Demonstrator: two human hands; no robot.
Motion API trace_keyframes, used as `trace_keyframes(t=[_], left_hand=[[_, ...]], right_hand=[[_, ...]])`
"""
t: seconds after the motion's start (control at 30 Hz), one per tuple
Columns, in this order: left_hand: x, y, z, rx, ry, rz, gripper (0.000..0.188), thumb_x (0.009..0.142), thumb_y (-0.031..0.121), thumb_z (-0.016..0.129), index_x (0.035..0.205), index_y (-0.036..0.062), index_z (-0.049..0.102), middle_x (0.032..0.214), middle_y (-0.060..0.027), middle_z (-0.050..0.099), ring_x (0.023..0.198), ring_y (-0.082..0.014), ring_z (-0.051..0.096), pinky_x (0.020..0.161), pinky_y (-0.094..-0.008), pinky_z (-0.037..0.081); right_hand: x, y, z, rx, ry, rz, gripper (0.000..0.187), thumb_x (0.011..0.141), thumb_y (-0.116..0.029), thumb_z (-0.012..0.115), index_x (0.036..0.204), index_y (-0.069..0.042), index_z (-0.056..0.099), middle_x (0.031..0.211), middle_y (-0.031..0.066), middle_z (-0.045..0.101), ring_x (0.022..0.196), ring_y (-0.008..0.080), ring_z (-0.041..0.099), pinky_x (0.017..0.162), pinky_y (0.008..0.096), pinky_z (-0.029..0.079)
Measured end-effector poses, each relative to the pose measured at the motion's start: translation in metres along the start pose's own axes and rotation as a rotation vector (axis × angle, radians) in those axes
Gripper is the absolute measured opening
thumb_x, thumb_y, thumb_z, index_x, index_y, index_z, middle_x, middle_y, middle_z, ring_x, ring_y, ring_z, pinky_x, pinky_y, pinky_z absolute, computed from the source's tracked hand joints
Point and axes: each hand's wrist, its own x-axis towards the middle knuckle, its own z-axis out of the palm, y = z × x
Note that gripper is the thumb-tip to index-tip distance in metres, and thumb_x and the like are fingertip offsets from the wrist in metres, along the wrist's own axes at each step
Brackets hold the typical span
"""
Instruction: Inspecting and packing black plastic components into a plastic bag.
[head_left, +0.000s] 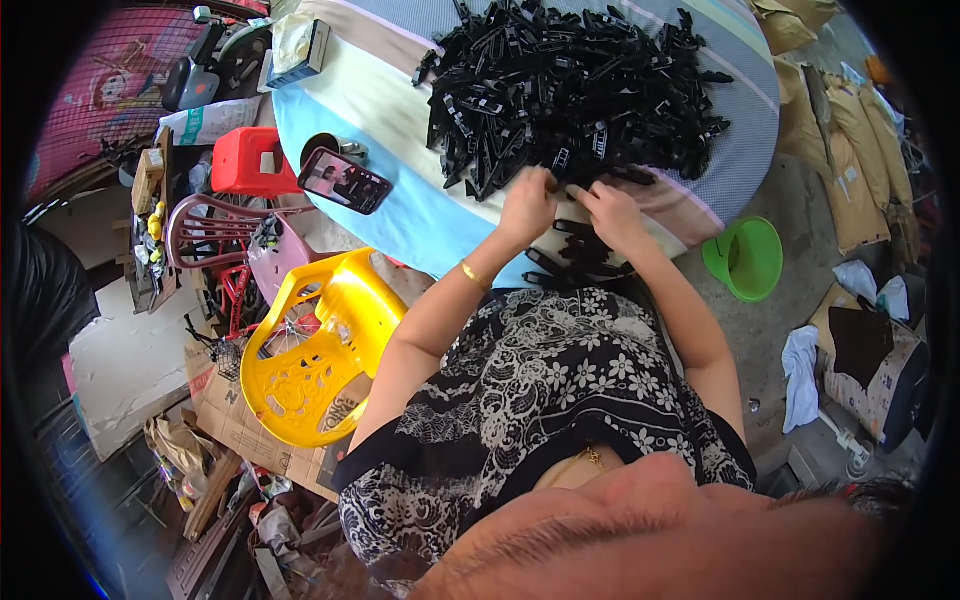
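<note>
A large heap of small, narrow black plastic pieces (570,90) covers the far part of the cloth-covered table (385,115). At the heap's near edge, my left hand (528,203) is closed with its fingers curled in. Close beside it on the right, my right hand (614,215) has its fingers pinched together, their tips pointing toward the left hand. Whatever is in the fingers of either hand is too small and dark to make out. More black pieces (575,258) lie between my forearms at the table's near edge, close to my body.
A phone (345,181) leans against a metal cup (352,149) on the table's left side, with a tissue box (300,52) farther back. A yellow chair (375,300) and a red stool (240,162) stand to the left. A green bucket (762,262) and brown sacks (850,150) are on the right.
</note>
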Motion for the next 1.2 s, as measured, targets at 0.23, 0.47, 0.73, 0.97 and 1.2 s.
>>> trace_keyframes(t=[0.23,0.47,0.73,0.97,1.2], left_hand=[[0.023,0.008,0.005,0.131,0.037,0.023,0.057,0.067,0.005,0.064,0.120,0.0033,0.043,0.091,-0.0185,0.057,0.087,-0.0362,0.056,0.075,-0.0415,0.047],[0.011,0.016,0.004,0.003,0.101,-0.083,0.052,0.070,0.006,0.059,0.120,0.0017,0.043,0.085,-0.0193,0.060,0.079,-0.0348,0.058,0.070,-0.0403,0.048],[-0.003,-0.010,-0.013,-0.872,-0.559,-0.578,0.040,0.084,0.006,0.041,0.123,-0.0020,0.047,0.088,-0.0083,0.061,0.066,-0.0118,0.056,0.059,-0.0221,0.047],[-0.008,-0.001,-0.001,-1.232,-0.529,-0.641,0.049,0.090,0.010,0.051,0.136,0.0034,0.034,0.097,-0.0089,0.059,0.074,-0.0166,0.061,0.072,-0.0287,0.054],[-0.008,0.000,0.002,-1.413,-0.622,-0.558,0.051,0.078,-0.001,0.058,0.127,0.0002,0.042,0.104,-0.0097,0.056,0.089,-0.0203,0.062,0.087,-0.0338,0.052]], right_hand=[[0.012,-0.009,0.009,-0.109,-0.037,0.133,0.038,0.068,-0.009,0.064,0.105,-0.010,0.055,0.085,0.0096,0.053,0.080,0.0276,0.058,0.067,0.0393,0.049],[0.003,-0.011,0.003,-0.047,0.027,0.313,0.028,0.068,-0.010,0.066,0.090,-0.007,0.051,0.083,0.0121,0.054,0.078,0.0314,0.058,0.069,0.0413,0.050],[-0.042,0.035,0.030,0.699,0.180,0.633,0.029,0.080,0.006,0.044,0.106,0.001,0.056,0.082,0.0116,0.061,0.074,0.0177,0.067,0.060,0.0285,0.052],[-0.034,0.013,0.002,0.232,0.140,0.447,0.028,0.068,0.005,0.051,0.094,-0.001,0.057,0.085,0.0137,0.056,0.076,0.0338,0.060,0.067,0.0381,0.049],[-0.027,0.001,-0.001,1.034,0.177,0.546,0.025,0.077,0.002,0.057,0.101,-0.001,0.059,0.088,0.0067,0.058,0.074,0.0143,0.060,0.064,0.0263,0.049]])
